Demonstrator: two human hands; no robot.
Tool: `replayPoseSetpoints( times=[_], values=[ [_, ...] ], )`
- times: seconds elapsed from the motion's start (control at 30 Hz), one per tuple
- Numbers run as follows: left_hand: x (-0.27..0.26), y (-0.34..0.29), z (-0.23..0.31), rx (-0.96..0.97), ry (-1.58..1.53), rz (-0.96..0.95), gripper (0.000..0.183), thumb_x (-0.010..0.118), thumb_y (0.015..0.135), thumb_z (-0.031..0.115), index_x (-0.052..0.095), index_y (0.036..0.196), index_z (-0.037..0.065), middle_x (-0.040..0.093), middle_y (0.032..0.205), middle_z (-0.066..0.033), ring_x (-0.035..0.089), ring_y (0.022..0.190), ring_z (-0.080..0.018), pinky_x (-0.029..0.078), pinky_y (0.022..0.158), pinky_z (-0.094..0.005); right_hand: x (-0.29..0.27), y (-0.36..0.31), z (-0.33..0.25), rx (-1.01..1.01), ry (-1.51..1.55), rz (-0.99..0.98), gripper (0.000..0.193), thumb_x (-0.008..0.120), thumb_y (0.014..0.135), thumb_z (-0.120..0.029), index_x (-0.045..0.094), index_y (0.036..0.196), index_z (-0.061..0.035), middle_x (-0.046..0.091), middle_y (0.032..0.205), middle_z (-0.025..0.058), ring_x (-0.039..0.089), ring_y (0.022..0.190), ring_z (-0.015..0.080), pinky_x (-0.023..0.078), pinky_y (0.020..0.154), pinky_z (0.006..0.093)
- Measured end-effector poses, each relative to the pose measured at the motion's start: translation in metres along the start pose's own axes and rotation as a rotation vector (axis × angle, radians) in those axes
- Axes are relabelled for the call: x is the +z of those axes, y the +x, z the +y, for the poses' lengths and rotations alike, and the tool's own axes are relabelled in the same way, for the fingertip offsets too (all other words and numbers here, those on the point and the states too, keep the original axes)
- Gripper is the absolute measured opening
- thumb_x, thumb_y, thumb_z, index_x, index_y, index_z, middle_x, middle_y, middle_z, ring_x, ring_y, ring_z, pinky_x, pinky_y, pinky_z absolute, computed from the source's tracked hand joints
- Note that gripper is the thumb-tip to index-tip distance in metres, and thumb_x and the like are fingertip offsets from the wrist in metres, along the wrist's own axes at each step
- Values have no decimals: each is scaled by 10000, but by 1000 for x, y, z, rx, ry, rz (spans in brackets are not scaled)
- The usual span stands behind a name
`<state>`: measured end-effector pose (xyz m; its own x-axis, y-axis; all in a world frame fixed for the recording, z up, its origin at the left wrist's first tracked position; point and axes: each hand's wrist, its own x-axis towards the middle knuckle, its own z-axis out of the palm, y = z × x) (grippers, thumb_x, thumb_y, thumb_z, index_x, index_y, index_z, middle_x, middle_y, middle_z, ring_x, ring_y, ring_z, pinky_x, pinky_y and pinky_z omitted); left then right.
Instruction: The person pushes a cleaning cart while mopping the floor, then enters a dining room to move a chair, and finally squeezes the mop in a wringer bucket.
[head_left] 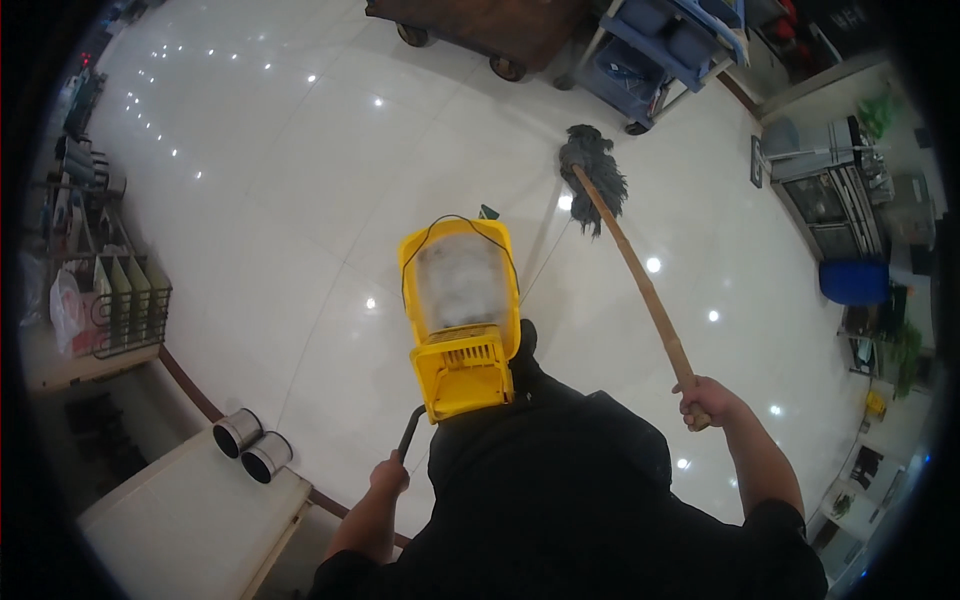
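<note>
My right hand (712, 398) is wrapped round the top end of a mop's wooden handle (640, 275). From there the handle slants away to the grey string mop head (597, 180), which lies on the floor ahead and to the right. A yellow mop bucket (410, 265) stands in front of me, with cloudy greyish water or foam inside. Its yellow wringer (465, 375) sits at the near end, and a thin dark wire handle arches over the far rim. My left hand (388, 474) is closed around the black lever (410, 432) beside the wringer.
Glossy pale tiles (300, 200) make up the floor. A wheeled brown cart (480, 30) and a blue-grey trolley (640, 70) stand at the far side. Two round bins (238, 432) are by the left cabinet. Shelves and a blue container (853, 282) line the right.
</note>
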<state>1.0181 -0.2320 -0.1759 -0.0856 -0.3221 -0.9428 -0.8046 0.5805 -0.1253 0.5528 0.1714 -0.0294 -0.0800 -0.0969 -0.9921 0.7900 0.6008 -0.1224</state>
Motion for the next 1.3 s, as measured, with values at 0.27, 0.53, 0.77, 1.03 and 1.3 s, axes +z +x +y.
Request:
replayPoseSetpoints(
  times=[0.27, 0.53, 0.77, 1.03, 1.3],
  values=[
    [-14, 16, 23, -80, -124, 2, 326, 436, 880, 162, 474, 1197, 97, 629, 1088, -199, 593, 1052, -365, 480, 867, -460, -77, -23, -51, 58, -176, 32, 501, 581, 690, 16, 403, 1158, 24, 504, 666, 94, 548, 501, 204, 478, 445, 367],
    [-61, 58, 22, -61, -357, 50, 249, 521, 840, 184, 584, 1060, 86, 667, 923, -175, 659, 819, -335, 529, 717, -419, -103, -26, -73, 55, -254, 26, 464, 603, 701, 10, 424, 1128, 35, 523, 655, 102, 562, 497, 217, 492, 447, 378],
    [-186, 89, 19, -80, -700, -72, 97, 579, 811, 78, 566, 881, 13, 509, 555, -88, 499, 407, -202, 389, 371, -355, -89, -3, -72, 188, -169, 108, 349, 648, 742, -108, 523, 1046, 9, 549, 636, 106, 569, 492, 249, 474, 436, 412],
    [-326, 139, -5, -163, -816, -29, 84, 620, 827, 89, 561, 821, 30, 478, 568, -82, 430, 410, -156, 295, 356, -314, 3, 50, -133, 208, 76, -33, 429, 627, 736, -73, 477, 1136, -34, 529, 683, 100, 565, 511, 276, 511, 513, 450],
    [-484, 207, -52, -175, -659, -25, 249, 645, 823, 140, 544, 659, -17, 512, 527, -119, 493, 410, -213, 379, 371, -368, 73, 78, -159, 298, 166, 94, 366, 623, 742, -86, 510, 1088, -40, 519, 681, 101, 542, 524, 281, 487, 516, 463]
  ],
)
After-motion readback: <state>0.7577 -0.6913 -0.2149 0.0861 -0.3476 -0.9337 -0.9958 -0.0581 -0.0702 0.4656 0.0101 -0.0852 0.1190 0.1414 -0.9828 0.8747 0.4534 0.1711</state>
